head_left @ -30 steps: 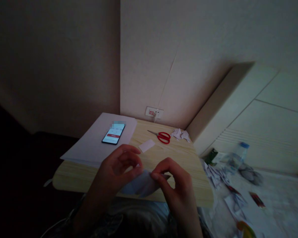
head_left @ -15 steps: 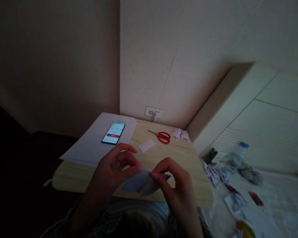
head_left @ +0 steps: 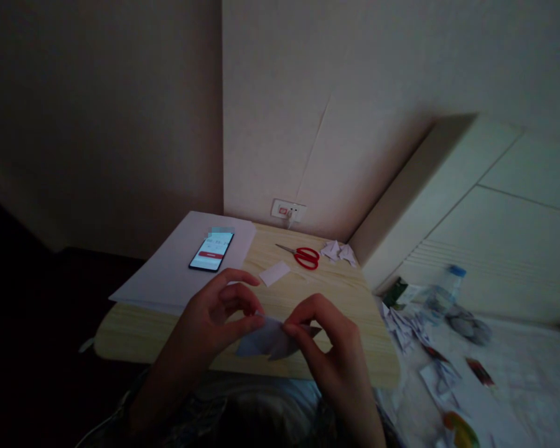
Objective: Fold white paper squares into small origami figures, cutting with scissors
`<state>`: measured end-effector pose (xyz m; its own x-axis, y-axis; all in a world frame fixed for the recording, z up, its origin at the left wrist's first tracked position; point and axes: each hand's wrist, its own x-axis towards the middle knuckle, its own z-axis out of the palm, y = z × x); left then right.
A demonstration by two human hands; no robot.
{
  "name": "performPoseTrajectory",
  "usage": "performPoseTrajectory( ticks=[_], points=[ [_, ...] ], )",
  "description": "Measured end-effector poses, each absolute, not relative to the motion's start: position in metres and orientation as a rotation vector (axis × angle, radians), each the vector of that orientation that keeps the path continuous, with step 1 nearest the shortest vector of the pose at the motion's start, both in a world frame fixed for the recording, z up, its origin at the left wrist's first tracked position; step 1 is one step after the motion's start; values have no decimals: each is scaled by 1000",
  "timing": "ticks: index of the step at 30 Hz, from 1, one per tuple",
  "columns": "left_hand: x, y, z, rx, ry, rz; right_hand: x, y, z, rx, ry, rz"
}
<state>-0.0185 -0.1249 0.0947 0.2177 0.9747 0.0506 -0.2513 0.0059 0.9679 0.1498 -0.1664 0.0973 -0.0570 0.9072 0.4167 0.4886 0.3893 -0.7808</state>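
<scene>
Between my hands, above the front part of the small wooden table [head_left: 354, 336], is a folded piece of white paper [head_left: 266, 339]. My left hand [head_left: 221, 314] pinches its upper left edge between thumb and finger. My right hand [head_left: 329, 339] pinches it on the right, with a pointed corner sticking out past the fingers. A small paper rectangle [head_left: 275, 273] lies just beyond my hands. Behind it rest red-handled scissors [head_left: 303, 256], blades pointing left. Several folded paper shapes [head_left: 338, 251] sit at the table's back right corner.
On the left, a phone [head_left: 211, 251] with a lit screen lies on large white sheets [head_left: 154, 280]. A wall socket [head_left: 288, 210] is behind the table. To the right, a bed [head_left: 527, 373] bears a bottle [head_left: 450, 286], folded papers [head_left: 406, 326] and other items.
The lower edge of the folded paper has risen slightly between my hands. Both hands keep their pinch, and the things on the table stay where they were.
</scene>
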Motion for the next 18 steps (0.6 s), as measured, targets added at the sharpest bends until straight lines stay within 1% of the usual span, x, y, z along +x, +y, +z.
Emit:
performPoseTrajectory(
  ticks=[12,18],
  points=[
    [-21,-122,85,1249,972,1310,149,-165,96,-1224,-1695,549],
    [-11,-130,95,1216,952,1217,149,-167,94,-1251,-1684,544]
  ],
)
